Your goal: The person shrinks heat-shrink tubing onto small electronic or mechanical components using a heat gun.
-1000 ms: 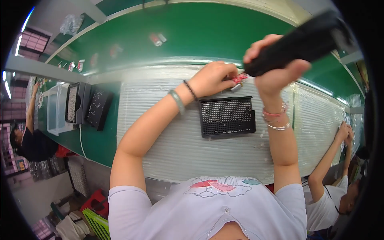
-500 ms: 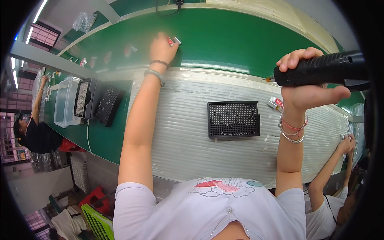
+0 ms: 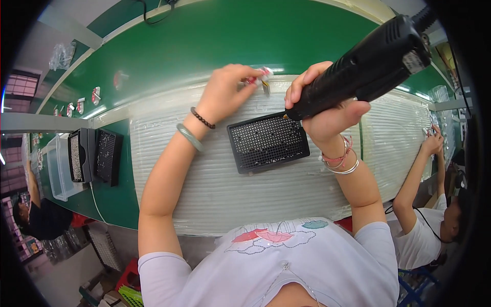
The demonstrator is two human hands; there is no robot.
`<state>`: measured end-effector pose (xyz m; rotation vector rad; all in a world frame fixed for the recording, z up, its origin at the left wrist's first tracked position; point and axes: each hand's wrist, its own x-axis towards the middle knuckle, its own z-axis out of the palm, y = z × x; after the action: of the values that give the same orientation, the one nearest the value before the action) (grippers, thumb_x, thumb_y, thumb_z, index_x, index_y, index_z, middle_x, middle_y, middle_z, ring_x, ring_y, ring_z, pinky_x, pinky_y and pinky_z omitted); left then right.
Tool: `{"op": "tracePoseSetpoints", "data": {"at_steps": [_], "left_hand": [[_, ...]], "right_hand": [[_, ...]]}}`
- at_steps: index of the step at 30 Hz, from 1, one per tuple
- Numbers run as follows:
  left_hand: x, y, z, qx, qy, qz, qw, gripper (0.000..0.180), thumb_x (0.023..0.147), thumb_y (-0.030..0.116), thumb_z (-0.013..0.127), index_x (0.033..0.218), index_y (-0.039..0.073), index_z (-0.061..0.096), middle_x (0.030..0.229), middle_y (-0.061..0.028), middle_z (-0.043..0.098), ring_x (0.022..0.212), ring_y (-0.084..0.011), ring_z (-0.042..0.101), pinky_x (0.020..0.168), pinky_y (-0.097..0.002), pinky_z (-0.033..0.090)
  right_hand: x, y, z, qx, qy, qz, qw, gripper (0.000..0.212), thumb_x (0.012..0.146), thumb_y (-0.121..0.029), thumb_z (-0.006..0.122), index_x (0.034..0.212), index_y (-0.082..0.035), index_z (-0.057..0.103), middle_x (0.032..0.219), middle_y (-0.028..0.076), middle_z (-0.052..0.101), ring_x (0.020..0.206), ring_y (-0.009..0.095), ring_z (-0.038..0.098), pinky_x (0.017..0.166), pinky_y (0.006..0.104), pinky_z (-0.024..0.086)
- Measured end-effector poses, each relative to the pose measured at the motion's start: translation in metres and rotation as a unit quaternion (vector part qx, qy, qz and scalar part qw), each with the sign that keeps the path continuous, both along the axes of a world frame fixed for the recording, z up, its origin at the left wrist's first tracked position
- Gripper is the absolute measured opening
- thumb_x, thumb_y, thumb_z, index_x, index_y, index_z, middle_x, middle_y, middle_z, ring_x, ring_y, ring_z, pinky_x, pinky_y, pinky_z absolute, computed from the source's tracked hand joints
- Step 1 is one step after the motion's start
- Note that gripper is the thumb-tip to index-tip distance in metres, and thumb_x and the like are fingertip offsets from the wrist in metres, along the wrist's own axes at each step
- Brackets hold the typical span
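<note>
Green bench surface [image 3: 230, 41] along the far side, ribbed translucent matting [image 3: 204, 194] nearer. Landmark = black perforated tray [image 3: 276, 161], slightly askew on the matting, small shiny bits in its holes, thicker in the far rows.

Well left of tray: boxy black unit [image 3: 89, 148] with pale bits in its window, 2nd black tray [image 3: 106, 158] just beside it, clear plastic bin [image 3: 53, 174] on its other side, white cable [image 3: 94, 197] trailing nearer. Beyond those, also left of tray: at least 3 red-and-white pieces [image 3: 96, 95] on the green. Grey beam [image 3: 41, 123] cuts off some of the view there. 2 other people: dark top [image 3: 48, 217] well left of tray, white top [image 3: 422, 235] well right.

In the way: black power driver [image 3: 358, 66], its nose covering the tray's far right corner. Tip is at that edge; can't tell if it touches.

Right hand [image 3: 327, 120], just off that corner, grips the driver from below: palm up, fingers curled over the far side, thumb sticking out. Left arm passes left of tray; left hand [image 3: 227, 89] is beyond the tray's far edge, wrist bent, pinching a red-and-white part [image 3: 261, 75] in its fingertips.
</note>
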<state>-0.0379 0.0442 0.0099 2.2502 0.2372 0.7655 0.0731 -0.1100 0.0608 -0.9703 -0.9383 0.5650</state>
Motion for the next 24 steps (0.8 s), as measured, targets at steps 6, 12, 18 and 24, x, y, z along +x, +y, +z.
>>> {"op": "tracePoseSetpoints", "data": {"at_steps": [6, 12, 18, 24], "left_hand": [[-0.002, -0.010, -0.005, 0.013, 0.063, -0.086, 0.994, 0.024, 0.075, 0.002, 0.067, 0.098, 0.006, 0.066, 0.086, -0.0066, 0.066, 0.077, -0.0179, 0.060, 0.068, -0.0279, 0.051], [-0.002, -0.010, -0.006, -0.009, 0.051, -0.084, 0.995, 0.024, 0.075, 0.009, 0.067, 0.098, 0.010, 0.067, 0.082, -0.0059, 0.064, 0.080, -0.0249, 0.058, 0.071, -0.0342, 0.048], [-0.001, -0.010, -0.007, 0.008, 0.051, -0.082, 0.995, 0.022, 0.074, 0.002, 0.066, 0.095, 0.007, 0.066, 0.084, -0.0047, 0.065, 0.079, -0.0191, 0.058, 0.066, -0.0288, 0.049], [-0.001, -0.011, -0.005, 0.010, 0.040, -0.078, 0.996, 0.024, 0.074, 0.009, 0.067, 0.098, 0.010, 0.066, 0.083, -0.0056, 0.064, 0.080, -0.0254, 0.057, 0.072, -0.0348, 0.048]], "right_hand": [[-0.004, 0.006, -0.014, -0.003, 0.006, -0.047, 0.999, 0.093, 0.064, -0.089, 0.031, 0.089, -0.001, 0.045, 0.062, 0.010, 0.052, 0.053, 0.018, 0.054, 0.050, 0.0277, 0.047], [-0.004, 0.007, -0.018, -0.019, -0.013, -0.042, 0.999, 0.092, 0.065, -0.089, 0.032, 0.090, -0.002, 0.045, 0.063, 0.010, 0.052, 0.054, 0.018, 0.054, 0.051, 0.0273, 0.046], [-0.003, 0.009, -0.020, -0.026, -0.009, -0.032, 0.999, 0.090, 0.064, -0.088, 0.035, 0.090, -0.002, 0.045, 0.063, 0.008, 0.051, 0.055, 0.017, 0.054, 0.051, 0.0265, 0.046], [-0.004, 0.009, -0.019, -0.062, -0.027, -0.020, 0.998, 0.089, 0.063, -0.087, 0.041, 0.088, -0.002, 0.046, 0.063, 0.009, 0.052, 0.054, 0.017, 0.054, 0.050, 0.0258, 0.046]]}}
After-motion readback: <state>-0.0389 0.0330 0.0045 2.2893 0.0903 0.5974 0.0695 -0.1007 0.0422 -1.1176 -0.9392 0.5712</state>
